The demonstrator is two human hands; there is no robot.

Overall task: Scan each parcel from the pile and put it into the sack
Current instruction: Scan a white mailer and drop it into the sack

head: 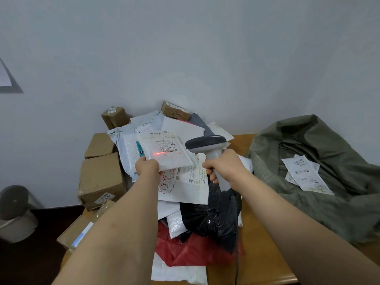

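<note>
My left hand (147,166) pinches the near corner of a white bubble-mailer parcel (164,150) and holds it tilted above the pile. A red scan line lies across its label. My right hand (223,164) grips the handle of a grey barcode scanner (207,143) whose head points left at that label. The pile (185,194) of white, black and red mailers lies under both hands on the wooden table (261,243). The olive-green sack (320,182) lies open at the right with a white parcel (306,171) inside it.
Brown cardboard boxes (102,177) are stacked at the pile's left, with smaller ones (174,112) at the back against the wall. A grey round object (16,210) stands on the floor at far left. The scanner's cable (237,262) runs down toward the table's near edge.
</note>
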